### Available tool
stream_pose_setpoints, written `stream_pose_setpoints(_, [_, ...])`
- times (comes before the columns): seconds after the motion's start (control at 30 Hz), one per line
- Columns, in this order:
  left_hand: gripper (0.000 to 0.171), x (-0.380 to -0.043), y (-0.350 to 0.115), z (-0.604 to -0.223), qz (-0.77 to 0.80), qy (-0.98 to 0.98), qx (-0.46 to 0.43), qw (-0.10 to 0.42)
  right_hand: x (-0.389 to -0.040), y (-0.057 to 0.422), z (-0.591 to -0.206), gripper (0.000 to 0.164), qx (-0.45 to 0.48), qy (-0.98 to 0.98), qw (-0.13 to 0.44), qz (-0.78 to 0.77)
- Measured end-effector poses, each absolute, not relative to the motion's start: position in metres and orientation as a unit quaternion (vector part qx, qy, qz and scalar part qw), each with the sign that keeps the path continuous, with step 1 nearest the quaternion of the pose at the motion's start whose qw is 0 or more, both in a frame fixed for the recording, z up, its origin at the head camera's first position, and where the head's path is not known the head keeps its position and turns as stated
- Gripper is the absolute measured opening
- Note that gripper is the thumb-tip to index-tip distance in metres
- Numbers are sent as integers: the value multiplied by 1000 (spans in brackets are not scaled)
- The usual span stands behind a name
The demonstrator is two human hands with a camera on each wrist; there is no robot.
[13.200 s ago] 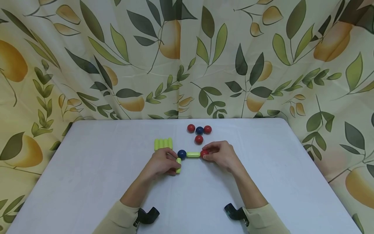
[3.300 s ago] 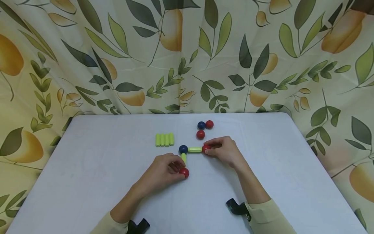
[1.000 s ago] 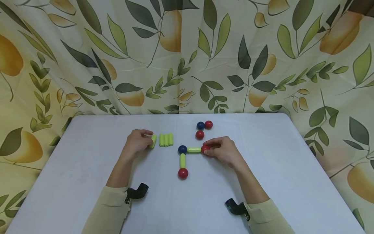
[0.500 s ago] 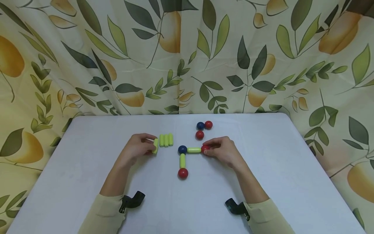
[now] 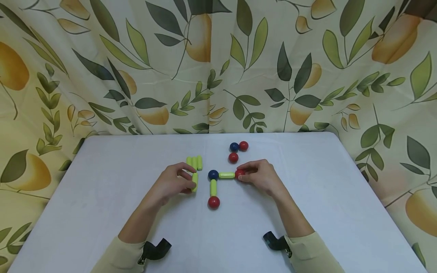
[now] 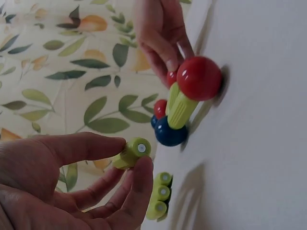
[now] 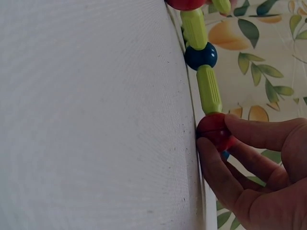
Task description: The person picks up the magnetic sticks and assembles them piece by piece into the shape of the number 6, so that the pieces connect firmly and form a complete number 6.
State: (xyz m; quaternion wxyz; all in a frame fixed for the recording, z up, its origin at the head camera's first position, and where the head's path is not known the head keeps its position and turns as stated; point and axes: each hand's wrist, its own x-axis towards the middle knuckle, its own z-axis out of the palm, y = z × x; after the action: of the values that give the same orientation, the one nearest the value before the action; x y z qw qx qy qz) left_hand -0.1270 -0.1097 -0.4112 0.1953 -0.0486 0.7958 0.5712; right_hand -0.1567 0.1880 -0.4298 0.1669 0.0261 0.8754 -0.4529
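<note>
Between thumb and fingers, my left hand (image 5: 172, 182) pinches a short green magnetic rod (image 6: 130, 152), its round metal tip facing the left wrist camera. The rod is held just left of an L-shaped assembly. At the corner of that assembly sits a blue ball (image 5: 213, 174). One green rod (image 5: 227, 175) runs right from it to a red ball (image 7: 213, 131), which my right hand (image 5: 262, 177) pinches. Another green rod (image 5: 213, 187) points toward me from the blue ball and ends in a second red ball (image 5: 214, 202).
Three green rods (image 5: 194, 163) lie side by side behind my left hand. Behind the assembly, a loose blue ball (image 5: 234, 147) is grouped with a red ball (image 5: 244, 145) and another red ball (image 5: 233, 157). All rest on a white table (image 5: 102, 197) before a patterned curtain (image 5: 218, 76).
A red ball has joined the assembly's near end. My left hand has since taken a green rod from the row and brought it right and nearer. My right hand keeps holding its red ball.
</note>
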Motion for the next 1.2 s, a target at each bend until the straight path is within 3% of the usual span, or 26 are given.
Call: stream_pose_setpoints(1.2, [37, -72, -68, -423, 554, 781, 1, 290, -157, 188, -432, 32, 15, 879, 163, -449])
